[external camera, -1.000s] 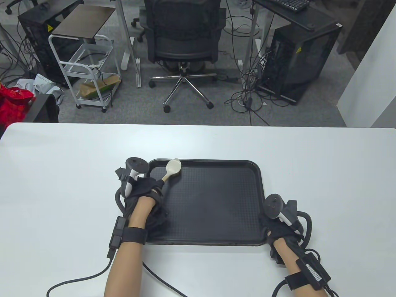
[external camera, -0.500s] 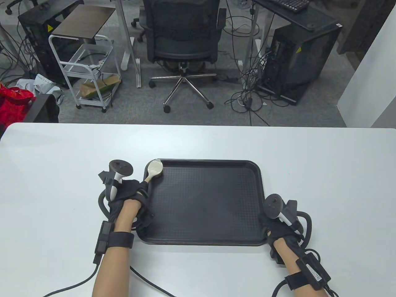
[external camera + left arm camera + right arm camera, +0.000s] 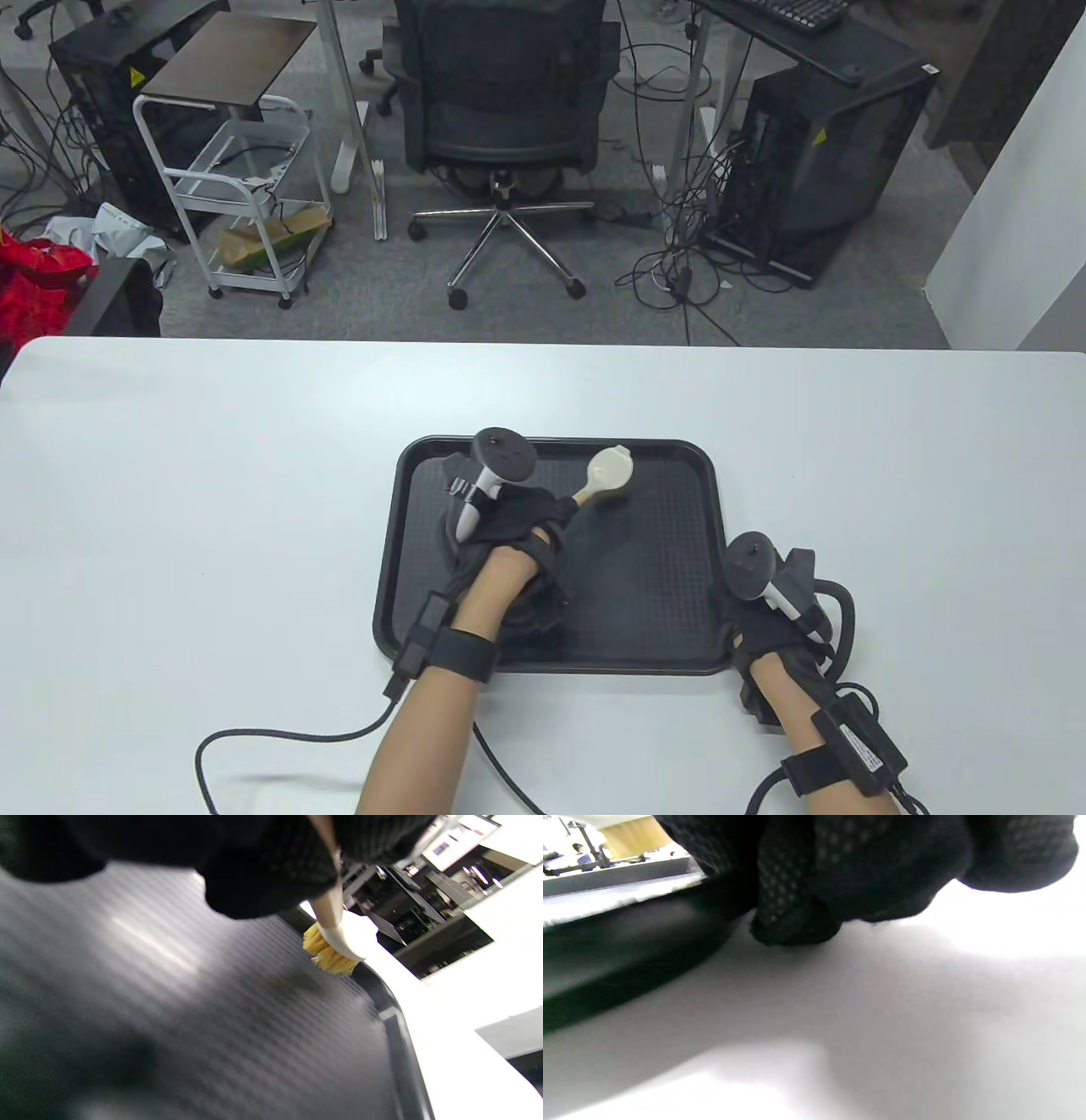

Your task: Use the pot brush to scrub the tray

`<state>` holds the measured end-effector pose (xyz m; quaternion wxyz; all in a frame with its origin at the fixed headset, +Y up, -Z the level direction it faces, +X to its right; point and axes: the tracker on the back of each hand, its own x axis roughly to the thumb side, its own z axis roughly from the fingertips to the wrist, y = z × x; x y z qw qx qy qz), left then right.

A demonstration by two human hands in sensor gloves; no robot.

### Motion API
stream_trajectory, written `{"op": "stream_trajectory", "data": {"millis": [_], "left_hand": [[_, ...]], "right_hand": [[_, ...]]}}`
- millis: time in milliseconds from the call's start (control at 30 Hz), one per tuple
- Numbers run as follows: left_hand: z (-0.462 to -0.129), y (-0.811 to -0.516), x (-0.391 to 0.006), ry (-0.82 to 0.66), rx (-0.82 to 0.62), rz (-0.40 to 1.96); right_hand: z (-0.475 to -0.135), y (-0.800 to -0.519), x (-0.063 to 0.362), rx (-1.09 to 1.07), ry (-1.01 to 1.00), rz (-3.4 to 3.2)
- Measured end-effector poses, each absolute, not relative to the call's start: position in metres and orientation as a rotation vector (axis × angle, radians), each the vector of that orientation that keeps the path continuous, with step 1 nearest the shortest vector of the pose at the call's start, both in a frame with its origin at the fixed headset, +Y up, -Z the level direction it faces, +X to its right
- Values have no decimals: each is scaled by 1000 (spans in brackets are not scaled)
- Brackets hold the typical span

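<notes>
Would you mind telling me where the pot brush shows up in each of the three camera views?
Table view: pot brush in the left hand, head over the tray's far middle.
Left wrist view: brush upper centre-right, yellow bristles down, near the tray's rim.
Right wrist view: not in it.
Shared landmark: the black tray.

A black office chair (image 3: pixel 506 93) is standing on the grey floor beyond the white surface (image 3: pixel 170 475). A white wire cart (image 3: pixel 242 204) is sitting to its left, with a red bag (image 3: pixel 34 284) lying further left. Two dark computer towers (image 3: pixel 814 178) are flanking the scene amid tangled cables (image 3: pixel 679 263).
</notes>
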<state>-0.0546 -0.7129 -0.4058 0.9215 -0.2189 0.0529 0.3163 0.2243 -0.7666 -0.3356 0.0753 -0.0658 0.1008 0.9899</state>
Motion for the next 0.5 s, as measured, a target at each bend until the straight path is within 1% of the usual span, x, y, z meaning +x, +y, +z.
{"op": "stream_trajectory", "data": {"millis": [100, 233, 500], "left_hand": [[-406, -721, -27, 88, -465, 635], [-406, -726, -5, 73, -458, 620], [-404, -738, 9, 69, -452, 621]], "right_hand": [[-336, -767, 224, -197, 302, 2969], [-336, -767, 224, -197, 302, 2969], [-335, -767, 224, -195, 305, 2967]]}}
